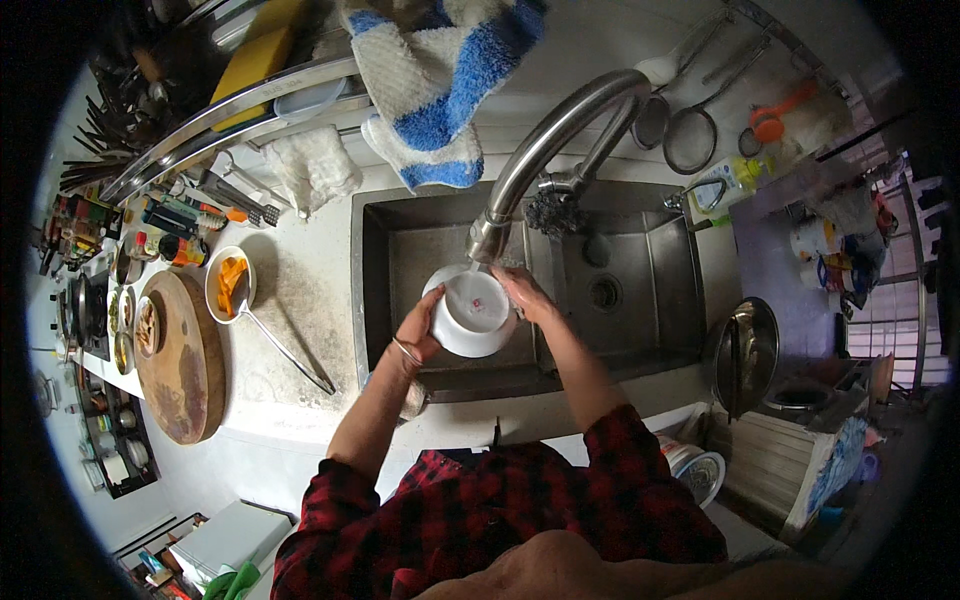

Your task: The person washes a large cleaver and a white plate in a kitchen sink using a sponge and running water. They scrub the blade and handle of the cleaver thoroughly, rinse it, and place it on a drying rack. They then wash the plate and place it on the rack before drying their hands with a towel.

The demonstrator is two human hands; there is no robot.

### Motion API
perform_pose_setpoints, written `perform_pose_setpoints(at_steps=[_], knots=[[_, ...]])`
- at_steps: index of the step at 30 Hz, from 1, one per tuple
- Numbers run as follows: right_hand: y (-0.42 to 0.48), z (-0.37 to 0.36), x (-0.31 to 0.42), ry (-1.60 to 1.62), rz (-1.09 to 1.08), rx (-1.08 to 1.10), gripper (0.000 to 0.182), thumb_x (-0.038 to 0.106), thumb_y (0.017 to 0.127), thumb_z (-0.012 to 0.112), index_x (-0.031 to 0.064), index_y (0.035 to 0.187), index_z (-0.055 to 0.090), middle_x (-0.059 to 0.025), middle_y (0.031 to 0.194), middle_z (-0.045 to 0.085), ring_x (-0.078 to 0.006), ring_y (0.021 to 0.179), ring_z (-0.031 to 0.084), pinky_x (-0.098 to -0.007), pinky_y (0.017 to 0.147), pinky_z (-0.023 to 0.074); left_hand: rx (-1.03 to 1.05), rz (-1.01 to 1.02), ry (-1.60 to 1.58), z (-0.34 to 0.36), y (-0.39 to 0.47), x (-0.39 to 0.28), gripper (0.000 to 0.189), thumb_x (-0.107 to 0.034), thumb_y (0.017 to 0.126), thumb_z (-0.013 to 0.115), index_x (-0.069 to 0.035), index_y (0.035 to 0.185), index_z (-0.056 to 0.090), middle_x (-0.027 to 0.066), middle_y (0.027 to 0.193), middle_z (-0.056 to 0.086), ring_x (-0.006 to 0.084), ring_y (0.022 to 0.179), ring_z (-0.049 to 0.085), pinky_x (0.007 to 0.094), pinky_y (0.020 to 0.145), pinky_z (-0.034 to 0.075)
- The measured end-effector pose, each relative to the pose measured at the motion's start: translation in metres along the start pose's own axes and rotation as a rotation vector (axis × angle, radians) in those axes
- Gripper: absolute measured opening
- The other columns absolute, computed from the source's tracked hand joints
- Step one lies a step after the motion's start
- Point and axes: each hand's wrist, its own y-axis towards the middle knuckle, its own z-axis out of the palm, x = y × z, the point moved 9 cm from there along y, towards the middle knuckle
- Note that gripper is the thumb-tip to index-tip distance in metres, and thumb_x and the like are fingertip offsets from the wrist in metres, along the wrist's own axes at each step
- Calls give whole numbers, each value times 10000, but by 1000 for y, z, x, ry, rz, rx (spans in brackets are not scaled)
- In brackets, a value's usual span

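Observation:
A white bowl (474,311), its base turned up towards me, is held between my two hands over the double-basin steel sink (420,386). Water from the curved steel faucet (491,229) runs onto the base. My left hand (421,322) grips the bowl's left rim, and a bangle circles that wrist. At the bowl's upper right edge, my right hand (525,292) holds the other side. A dark scouring pad (556,214) rests by the faucet's lower fitting. The right basin's drain strainer (604,292) is visible.
Left of the sink stand a bowl (211,296) of orange pieces with a long-handled spoon (289,352) and a round wooden chopping board (187,375). A blue-and-white cloth (427,97) hangs above. A dish soap bottle (724,184) and a metal pan (761,352) are at the right.

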Motion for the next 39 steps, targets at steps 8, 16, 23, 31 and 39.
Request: perform_pose_setpoints(at_steps=[8,16,23,31,39], knots=[[-14,49,-62,899,26,-312,559,521,922,478,99,1288,491,-43,1279,538,-187,1131,526,-365,916,450,-85,399,16,13,15,-14,491,-337,922,560,-54,1309,454,113,1229,558,275,1078,578,433,928,469],[-24,91,-83,1112,127,-104,397,422,994,347,80,1103,515,-56,1041,580,-205,950,562,-391,873,462,-94,638,1155,16,-4,19,199,-170,924,595,3,1022,612,81,791,626,92,658,559,284,582,473],[-42,46,-38,912,3,48,564,545,897,496,83,1219,518,-53,1150,576,-192,1046,543,-364,886,436,201,925,1539,47,-29,20,433,-103,872,616,-111,1295,527,156,1326,519,330,1188,528,365,982,444],[-40,-8,-62,304,2,-106,269,161,817,600,2,1034,612,-80,958,633,-199,865,606,-328,731,462,-97,1056,1834,22,-41,-8,482,-305,886,608,-144,1328,505,162,1350,480,357,1275,418,417,1057,334],[-38,-1,-51,373,-279,-278,430,273,877,616,-18,1187,553,-121,1101,623,-215,976,602,-350,816,476,-175,186,27,-80,49,28,439,-271,969,483,2,1309,429,161,1192,576,349,992,609,514,830,510]])
